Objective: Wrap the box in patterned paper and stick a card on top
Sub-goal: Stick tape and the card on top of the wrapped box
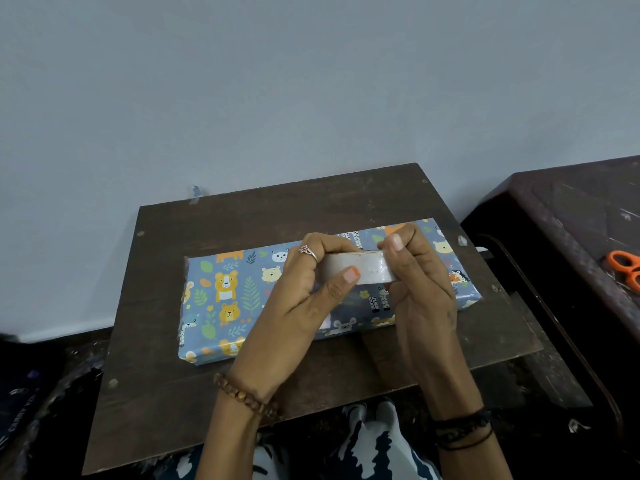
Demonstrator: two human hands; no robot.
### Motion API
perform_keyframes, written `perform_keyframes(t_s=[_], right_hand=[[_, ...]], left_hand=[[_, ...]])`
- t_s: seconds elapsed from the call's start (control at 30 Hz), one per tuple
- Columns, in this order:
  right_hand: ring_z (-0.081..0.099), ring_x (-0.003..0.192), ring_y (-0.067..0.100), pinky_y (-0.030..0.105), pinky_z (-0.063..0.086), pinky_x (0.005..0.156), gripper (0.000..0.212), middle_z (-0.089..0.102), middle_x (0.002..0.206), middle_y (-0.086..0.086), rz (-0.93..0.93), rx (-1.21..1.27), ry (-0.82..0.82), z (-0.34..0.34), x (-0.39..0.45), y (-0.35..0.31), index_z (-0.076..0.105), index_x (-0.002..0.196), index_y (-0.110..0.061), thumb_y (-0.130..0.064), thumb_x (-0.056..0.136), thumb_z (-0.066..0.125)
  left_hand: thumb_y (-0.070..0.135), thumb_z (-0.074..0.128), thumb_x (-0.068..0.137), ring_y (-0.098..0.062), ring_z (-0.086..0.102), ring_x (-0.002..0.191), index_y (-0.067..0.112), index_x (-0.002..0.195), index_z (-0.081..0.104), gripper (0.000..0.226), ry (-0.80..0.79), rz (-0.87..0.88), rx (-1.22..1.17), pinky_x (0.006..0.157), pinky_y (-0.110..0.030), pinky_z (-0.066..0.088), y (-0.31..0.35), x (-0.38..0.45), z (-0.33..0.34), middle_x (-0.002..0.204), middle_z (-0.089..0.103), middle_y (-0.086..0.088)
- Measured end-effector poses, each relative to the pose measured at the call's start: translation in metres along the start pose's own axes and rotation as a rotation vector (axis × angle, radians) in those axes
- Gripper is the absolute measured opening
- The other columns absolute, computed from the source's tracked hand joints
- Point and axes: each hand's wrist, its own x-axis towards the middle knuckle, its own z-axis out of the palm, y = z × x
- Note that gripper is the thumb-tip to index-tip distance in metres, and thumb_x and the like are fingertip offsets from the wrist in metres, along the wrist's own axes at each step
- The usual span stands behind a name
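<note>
Both hands share the grip on a tape roll [360, 270] — left hand [304, 292] pinching one end, right hand [422, 285] the other, just above the wrapped box [242, 299]. Best to find the tape's end and peel steadily. The bench [242, 216] offers bare margin all round; orange scissors [625, 268] lie well apart on the right.

Quick count: there was one wrapped box [325, 296], one roll of tape [360, 270], one pair of orange scissors [625, 268], two hands (left hand [308, 303], right hand [419, 299]), one ring [306, 251], and two worktops: main worktop [207, 393], side worktop [571, 216].
</note>
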Motion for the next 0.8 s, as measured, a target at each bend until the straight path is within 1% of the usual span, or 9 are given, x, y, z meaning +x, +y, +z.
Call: perform_keyframes(t_s=[0.1, 0.17, 0.27, 0.33, 0.4, 0.47, 0.57, 0.7, 0.8], right_hand=[[0.028, 0.068, 0.018, 0.037, 0.027, 0.065, 0.034, 0.034, 0.071, 0.000, -0.016, 0.000, 0.014, 0.002, 0.001, 0.000, 0.047, 0.070, -0.027, -0.056, 0.080, 0.061], [0.027, 0.069, 0.021, 0.040, 0.027, 0.066, 0.032, 0.034, 0.072, 0.003, -0.028, 0.009, 0.035, 0.005, 0.001, 0.000, 0.048, 0.070, -0.028, -0.055, 0.080, 0.061], [0.029, 0.071, 0.025, 0.041, 0.030, 0.069, 0.032, 0.034, 0.073, 0.006, -0.043, 0.026, 0.074, 0.006, 0.000, -0.001, 0.049, 0.071, -0.026, -0.054, 0.080, 0.062], [0.032, 0.072, 0.029, 0.043, 0.032, 0.071, 0.032, 0.037, 0.073, 0.008, -0.055, 0.027, 0.100, 0.006, 0.000, -0.001, 0.051, 0.072, -0.025, -0.053, 0.080, 0.063], [0.035, 0.072, 0.024, 0.041, 0.034, 0.071, 0.031, 0.042, 0.072, 0.000, -0.070, 0.018, 0.132, 0.007, 0.001, 0.000, 0.053, 0.071, -0.026, -0.055, 0.078, 0.064], [0.035, 0.072, 0.020, 0.039, 0.033, 0.070, 0.032, 0.042, 0.072, -0.002, -0.083, 0.014, 0.168, 0.008, 0.001, 0.001, 0.054, 0.070, -0.027, -0.056, 0.077, 0.065], [0.038, 0.073, 0.025, 0.040, 0.037, 0.069, 0.033, 0.044, 0.075, 0.006, -0.100, 0.032, 0.213, 0.007, 0.001, 0.000, 0.054, 0.072, -0.025, -0.055, 0.077, 0.066], [0.045, 0.073, 0.023, 0.036, 0.044, 0.068, 0.036, 0.048, 0.075, 0.005, -0.080, 0.025, 0.223, 0.007, 0.002, 0.000, 0.054, 0.071, -0.025, -0.058, 0.073, 0.067], [0.041, 0.074, 0.023, 0.040, 0.040, 0.070, 0.036, 0.045, 0.075, 0.004, -0.084, -0.029, 0.217, 0.011, 0.002, -0.001, 0.054, 0.070, -0.027, -0.061, 0.073, 0.066]], left_hand=[[0.043, 0.055, 0.077, -0.008, 0.055, 0.096, 0.036, 0.094, 0.061, 0.019, 0.074, 0.013, -0.103, 0.076, -0.014, 0.046, 0.003, -0.001, 0.000, 0.105, 0.057, 0.008], [0.038, 0.059, 0.077, -0.005, 0.056, 0.103, 0.032, 0.096, 0.062, 0.020, 0.192, 0.067, -0.059, 0.080, -0.013, 0.044, 0.004, 0.000, 0.002, 0.109, 0.058, 0.009], [0.035, 0.065, 0.078, -0.003, 0.054, 0.109, 0.032, 0.097, 0.060, 0.020, 0.443, 0.229, 0.235, 0.089, -0.016, 0.043, 0.007, 0.000, 0.007, 0.110, 0.055, 0.013], [0.031, 0.069, 0.079, -0.005, 0.056, 0.101, 0.026, 0.093, 0.065, 0.015, 0.561, 0.338, 0.475, 0.087, -0.017, 0.043, 0.011, -0.001, 0.012, 0.104, 0.057, 0.008], [0.026, 0.068, 0.083, -0.012, 0.061, 0.089, 0.019, 0.087, 0.071, 0.008, 0.622, 0.401, 0.660, 0.081, -0.023, 0.047, 0.012, -0.004, 0.019, 0.095, 0.063, 0.004], [0.024, 0.062, 0.088, -0.013, 0.063, 0.084, 0.015, 0.088, 0.073, 0.014, 0.644, 0.433, 0.752, 0.076, -0.029, 0.050, 0.010, -0.005, 0.024, 0.091, 0.068, 0.003], [0.022, 0.059, 0.089, -0.017, 0.066, 0.088, 0.012, 0.097, 0.073, 0.019, 0.564, 0.502, 0.756, 0.077, -0.035, 0.052, 0.007, -0.006, 0.026, 0.098, 0.070, 0.001], [0.021, 0.061, 0.089, -0.019, 0.067, 0.086, 0.014, 0.100, 0.073, 0.018, 0.565, 0.539, 0.844, 0.078, -0.031, 0.051, 0.004, -0.007, 0.022, 0.101, 0.071, 0.001], [0.020, 0.062, 0.089, -0.014, 0.065, 0.086, 0.014, 0.096, 0.074, 0.015, 0.601, 0.562, 0.883, 0.079, -0.029, 0.050, 0.002, -0.008, 0.019, 0.097, 0.072, 0.002]])
